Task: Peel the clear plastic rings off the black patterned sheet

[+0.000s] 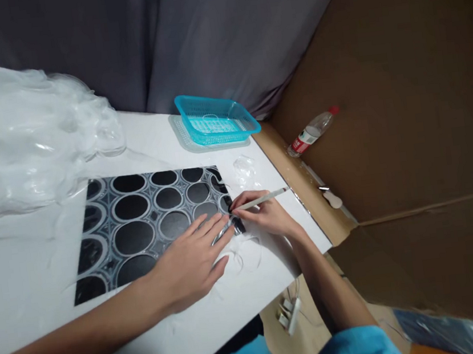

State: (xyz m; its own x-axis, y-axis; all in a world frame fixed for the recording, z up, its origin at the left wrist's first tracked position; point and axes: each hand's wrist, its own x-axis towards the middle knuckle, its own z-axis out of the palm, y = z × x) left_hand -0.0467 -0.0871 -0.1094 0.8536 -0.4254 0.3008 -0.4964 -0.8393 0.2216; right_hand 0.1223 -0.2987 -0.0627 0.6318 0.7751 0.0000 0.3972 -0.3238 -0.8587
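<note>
A dark sheet (154,216) patterned with black ovals in silver-grey rings lies flat on the white table. My left hand (191,263) rests palm down across its lower right part, fingers stretched out. In my right hand (267,213) is a slim white pen-like tool (267,197), pinched near its lower end. Its tip meets the right edge of the sheet, close to my left fingertips, and is hidden by my fingers. Thin clear strips (246,253) curl on the table just below my right hand.
Crumpled clear plastic (246,170) lies beyond the sheet's right edge. A blue basket (223,135) stands at the back, and a big heap of clear film (28,133) fills the left. Past the table's right edge are a red-capped bottle (311,133) and a cardboard wall (406,121). A power strip (294,315) is below.
</note>
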